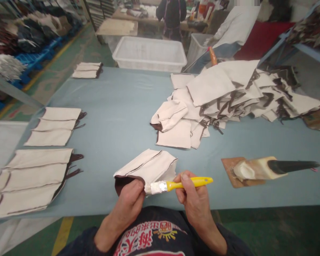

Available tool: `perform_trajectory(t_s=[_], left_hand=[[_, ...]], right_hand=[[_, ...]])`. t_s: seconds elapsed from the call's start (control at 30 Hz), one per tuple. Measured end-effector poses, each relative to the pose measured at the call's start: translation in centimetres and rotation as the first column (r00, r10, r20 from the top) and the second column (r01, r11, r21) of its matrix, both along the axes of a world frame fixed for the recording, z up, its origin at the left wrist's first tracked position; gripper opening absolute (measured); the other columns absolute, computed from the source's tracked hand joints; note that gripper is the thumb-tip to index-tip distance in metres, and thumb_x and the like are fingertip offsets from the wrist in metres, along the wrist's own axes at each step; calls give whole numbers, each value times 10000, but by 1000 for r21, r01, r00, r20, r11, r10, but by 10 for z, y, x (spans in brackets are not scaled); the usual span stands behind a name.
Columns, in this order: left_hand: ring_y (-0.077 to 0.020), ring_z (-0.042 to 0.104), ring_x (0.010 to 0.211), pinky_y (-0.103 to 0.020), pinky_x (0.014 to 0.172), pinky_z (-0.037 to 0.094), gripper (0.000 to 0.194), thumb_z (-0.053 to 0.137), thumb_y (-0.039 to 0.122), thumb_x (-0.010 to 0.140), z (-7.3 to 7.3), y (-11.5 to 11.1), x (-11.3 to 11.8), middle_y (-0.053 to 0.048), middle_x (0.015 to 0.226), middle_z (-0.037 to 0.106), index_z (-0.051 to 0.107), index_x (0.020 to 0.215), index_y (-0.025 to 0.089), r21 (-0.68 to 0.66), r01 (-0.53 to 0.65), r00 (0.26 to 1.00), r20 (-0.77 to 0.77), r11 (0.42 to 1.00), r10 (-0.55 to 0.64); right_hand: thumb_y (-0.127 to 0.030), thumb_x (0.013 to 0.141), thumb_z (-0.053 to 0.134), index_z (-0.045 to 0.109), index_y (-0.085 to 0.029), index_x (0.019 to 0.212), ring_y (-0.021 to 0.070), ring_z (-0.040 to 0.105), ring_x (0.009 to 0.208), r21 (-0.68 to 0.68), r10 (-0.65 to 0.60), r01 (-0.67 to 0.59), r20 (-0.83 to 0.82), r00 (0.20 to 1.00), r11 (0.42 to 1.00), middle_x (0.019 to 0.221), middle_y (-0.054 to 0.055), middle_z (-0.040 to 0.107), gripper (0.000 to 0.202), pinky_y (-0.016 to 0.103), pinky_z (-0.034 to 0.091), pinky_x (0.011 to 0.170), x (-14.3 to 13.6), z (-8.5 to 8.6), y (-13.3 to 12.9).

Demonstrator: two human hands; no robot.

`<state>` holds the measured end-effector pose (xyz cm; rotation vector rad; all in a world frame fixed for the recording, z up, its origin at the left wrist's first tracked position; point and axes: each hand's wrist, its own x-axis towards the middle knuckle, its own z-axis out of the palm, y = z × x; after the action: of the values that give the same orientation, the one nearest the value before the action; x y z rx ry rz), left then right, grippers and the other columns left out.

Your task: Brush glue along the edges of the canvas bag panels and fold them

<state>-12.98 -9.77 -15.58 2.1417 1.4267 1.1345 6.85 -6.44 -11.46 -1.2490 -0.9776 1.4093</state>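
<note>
My left hand (130,199) is closed on the near edge of a cream fabric piece (146,163) with dark brown lining, close to the table's front edge. In my right hand (193,195) is a paintbrush (200,181) with a yellow handle and a metal ferrule. White matter coats the brush, and its bristle end touches the piece beside my left fingers. Farther right, a pale, smeared container (252,170) lies on a brown board (230,174); a dark handle (293,166) sticks out of it to the right.
A large heap of cream pieces (210,83) with dark strips covers the back right of the blue-green table (114,103). Flat stacks (40,177) line its left side. Behind stand a white plastic tub (149,53) and two people, one bending at the right.
</note>
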Motion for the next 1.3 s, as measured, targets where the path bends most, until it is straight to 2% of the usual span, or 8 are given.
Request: perform_trajectory(t_s=[0.17,0.33,0.43,0.6,0.73,0.87,1.17,1.3], left_hand=[[-134,469,597,-281,556,317,286,422,1,934,-3,0,-4,28,667,490,441,755,224,48,18,999,-40,999,-16],[-136,453,591,-281,550,312,292,421,-16,915,-7,0,-2,32,664,467,416,759,231,96,0,999,-40,995,4],[-133,437,591,-287,554,300,306,425,-20,922,-8,0,-1,39,664,441,386,759,237,88,-4,999,-47,996,9],[-134,436,600,-285,556,293,312,396,-40,904,-9,-1,2,36,674,435,374,764,238,74,5,1000,-26,997,-4],[-129,448,604,-280,563,302,293,430,-9,932,-11,-3,5,34,678,458,402,766,231,59,17,1000,-22,998,-16],[-124,463,603,-262,560,315,286,424,-2,929,-15,-5,6,30,678,481,426,753,224,46,14,999,33,999,-16],[-125,489,595,-244,574,360,261,458,152,939,-10,-6,15,18,652,535,513,688,196,-196,40,974,228,980,6],[-159,569,701,-251,641,427,274,531,362,972,1,-4,21,-13,736,631,656,827,166,-497,69,913,380,865,146]], right_hand=[[-698,866,632,618,-193,756,82,313,390,-7,-72,72,3,997,997,419,-85,387,517,206,255,400,-2,-3,-1],[-684,887,614,605,-191,742,76,299,391,-32,5,-6,-35,999,999,423,-83,387,514,206,251,406,-5,-8,-3],[-686,877,623,603,-193,753,74,291,398,-27,-71,70,-41,997,997,427,-91,370,509,200,235,403,-4,-7,-3],[-699,866,632,601,-185,733,66,289,394,-51,36,-38,-39,999,998,420,-86,379,532,198,235,407,2,-5,-3],[-694,856,649,608,-186,770,65,282,397,-53,-66,63,-51,996,997,427,-95,371,516,191,217,400,6,-9,0],[-701,853,645,609,-180,756,60,283,396,-71,15,-21,-76,997,997,422,-93,378,531,190,224,404,1,-13,-4],[-664,849,668,597,-190,774,59,247,380,-102,-18,-2,-190,982,995,413,-109,352,485,186,198,384,-5,-19,-7],[-625,871,670,589,-202,799,63,257,390,-11,-207,209,-211,955,978,431,-110,365,437,185,204,386,5,-19,3]])
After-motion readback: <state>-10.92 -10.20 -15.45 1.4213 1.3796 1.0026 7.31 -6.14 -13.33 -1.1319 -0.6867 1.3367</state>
